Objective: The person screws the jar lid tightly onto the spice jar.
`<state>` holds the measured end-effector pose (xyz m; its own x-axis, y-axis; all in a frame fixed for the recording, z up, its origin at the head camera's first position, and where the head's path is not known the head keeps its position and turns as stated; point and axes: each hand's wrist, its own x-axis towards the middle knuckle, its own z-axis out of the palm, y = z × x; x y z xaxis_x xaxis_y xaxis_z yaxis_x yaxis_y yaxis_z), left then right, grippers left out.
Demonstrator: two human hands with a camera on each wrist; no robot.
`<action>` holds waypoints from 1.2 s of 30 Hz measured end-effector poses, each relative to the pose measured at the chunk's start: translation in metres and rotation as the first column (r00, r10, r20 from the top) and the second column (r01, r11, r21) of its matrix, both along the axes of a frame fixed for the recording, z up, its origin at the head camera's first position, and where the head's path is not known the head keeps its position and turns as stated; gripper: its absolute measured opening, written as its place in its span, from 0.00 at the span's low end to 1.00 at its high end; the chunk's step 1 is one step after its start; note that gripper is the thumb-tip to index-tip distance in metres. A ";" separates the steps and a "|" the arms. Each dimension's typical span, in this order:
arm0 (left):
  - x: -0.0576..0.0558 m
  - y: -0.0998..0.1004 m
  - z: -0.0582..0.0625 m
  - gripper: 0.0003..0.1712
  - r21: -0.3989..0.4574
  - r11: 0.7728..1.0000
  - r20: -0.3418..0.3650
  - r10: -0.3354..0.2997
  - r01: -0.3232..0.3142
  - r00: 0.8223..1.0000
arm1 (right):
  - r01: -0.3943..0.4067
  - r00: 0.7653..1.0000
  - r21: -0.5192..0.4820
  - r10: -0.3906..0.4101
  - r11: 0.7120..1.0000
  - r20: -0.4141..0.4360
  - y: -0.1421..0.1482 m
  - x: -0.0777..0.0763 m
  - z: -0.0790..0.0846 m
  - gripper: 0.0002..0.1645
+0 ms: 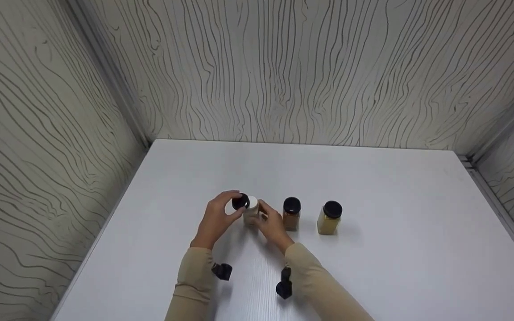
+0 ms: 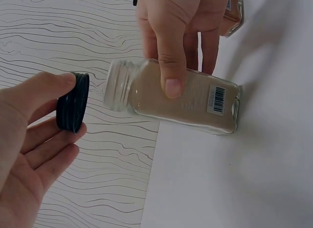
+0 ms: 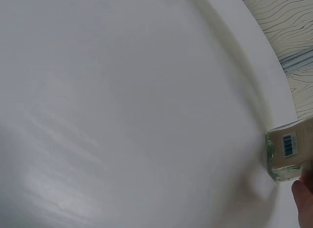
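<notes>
My left hand (image 1: 214, 220) pinches a black screw lid (image 1: 240, 202) by its rim, with the thumb on one side and fingers on the other. In the left wrist view the lid (image 2: 73, 103) is off the jar, a small gap from its bare threaded neck. The square glass jar (image 2: 195, 105) contains beige powder and bears a barcode label. My right hand (image 1: 274, 225) grips this jar (image 1: 250, 218) by its body, thumb across one face. Only the jar's base end (image 3: 288, 149) and a fingertip show in the right wrist view. The jar's top looks white from above.
Right of my hands stand two capped jars on the white table (image 1: 400, 249): one with reddish-brown powder (image 1: 291, 220), close to my right hand, and one with yellowish powder (image 1: 328, 224) farther right. Wood-patterned panels (image 1: 257, 71) rise behind and at the sides.
</notes>
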<state>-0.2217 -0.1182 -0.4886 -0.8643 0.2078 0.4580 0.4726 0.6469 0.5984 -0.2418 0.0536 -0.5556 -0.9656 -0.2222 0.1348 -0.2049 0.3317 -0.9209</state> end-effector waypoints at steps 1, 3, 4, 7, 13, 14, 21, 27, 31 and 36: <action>0.000 0.000 0.000 0.19 0.000 1.000 -0.003 -0.004 0.004 1.000 | 0.005 1.000 -0.002 -0.005 1.000 0.001 -0.001 0.000 0.000 0.35; -0.002 0.000 0.000 0.19 0.000 1.000 -0.011 -0.007 0.007 1.000 | 0.016 0.999 -0.017 -0.015 1.000 0.028 -0.002 -0.001 0.001 0.35; -0.002 0.000 0.000 0.19 0.000 1.000 -0.014 -0.006 0.006 1.000 | 0.024 0.999 -0.027 -0.023 0.999 0.043 -0.003 0.000 0.002 0.35; -0.002 0.001 -0.001 0.19 0.005 1.000 -0.023 -0.008 0.008 1.000 | 0.043 0.998 -0.032 -0.042 0.999 0.047 -0.006 0.000 0.004 0.36; -0.003 0.002 -0.001 0.19 0.010 1.000 -0.048 -0.018 0.019 0.999 | 0.106 0.994 -0.047 -0.104 0.993 0.045 -0.010 0.001 0.007 0.39; -0.003 0.002 -0.001 0.19 0.015 1.000 -0.047 -0.017 0.018 0.999 | 0.109 0.993 -0.054 -0.107 0.993 0.043 -0.010 0.000 0.007 0.38; -0.003 0.002 0.000 0.18 0.024 1.000 -0.032 -0.010 0.011 0.999 | 0.088 0.996 -0.148 -0.082 0.985 0.048 -0.009 -0.002 0.003 0.32; -0.002 0.003 0.002 0.19 0.009 1.000 -0.006 0.001 -0.001 1.000 | 0.094 0.994 -0.180 -0.081 0.979 0.075 -0.010 -0.001 0.000 0.32; -0.004 0.003 0.003 0.19 0.001 1.000 -0.005 0.002 -0.002 1.000 | 0.093 0.992 -0.191 -0.075 0.977 0.099 -0.010 -0.002 0.001 0.32; -0.005 0.004 0.005 0.19 0.007 1.000 0.014 -0.016 0.016 1.000 | 0.111 0.987 -0.176 -0.088 0.978 0.138 -0.011 -0.002 0.002 0.35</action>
<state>-0.2265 -0.1143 -0.4836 -0.8673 0.2183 0.4474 0.4744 0.6350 0.6097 -0.2440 0.0431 -0.5533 -0.9935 -0.1074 0.0374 -0.0553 0.1688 -0.9841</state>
